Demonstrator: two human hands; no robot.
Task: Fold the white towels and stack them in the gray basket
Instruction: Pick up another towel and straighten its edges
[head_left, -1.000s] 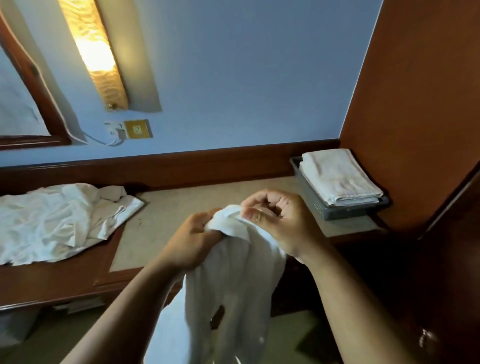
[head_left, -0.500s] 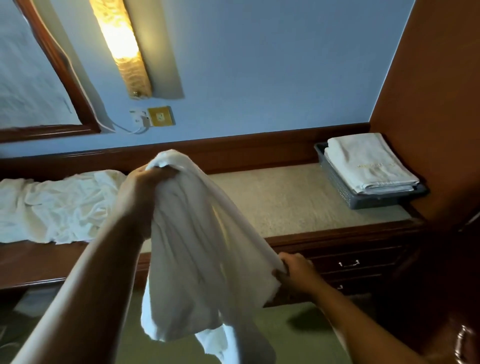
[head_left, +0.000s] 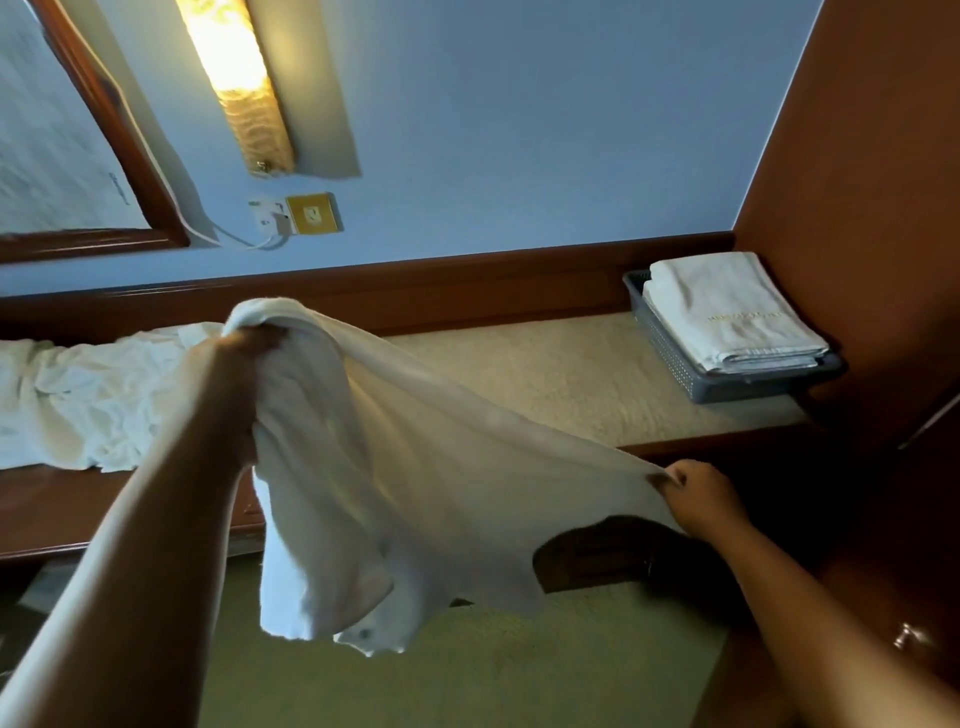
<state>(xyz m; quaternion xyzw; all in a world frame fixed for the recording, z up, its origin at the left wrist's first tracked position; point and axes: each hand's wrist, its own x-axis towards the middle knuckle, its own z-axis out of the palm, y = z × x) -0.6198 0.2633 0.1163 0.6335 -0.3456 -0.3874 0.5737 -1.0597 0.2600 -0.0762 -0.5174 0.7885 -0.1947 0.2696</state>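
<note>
Aloft, the white towel (head_left: 415, 467) was stretched before the desk (head_left: 545, 374), hem hanging free. It was gripped by the raised left hand (head_left: 239, 358) and pinched by the right hand (head_left: 701, 499).

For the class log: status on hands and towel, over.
Left hand grips towel high. Right hand pinches its edge. Towel stretched, unfolded. Gray basket unobstructed.

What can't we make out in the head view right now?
Head view only:
- Fingers of the left hand: buried in the bunched towel.
- Gold lettering on the top folded towel in the basket: too small to read.
- Number of towels stacked there: layers merge at the stack's edge.
- Loose pile: cut off by the left edge and partly behind the left arm, so the count is unclear.
</note>
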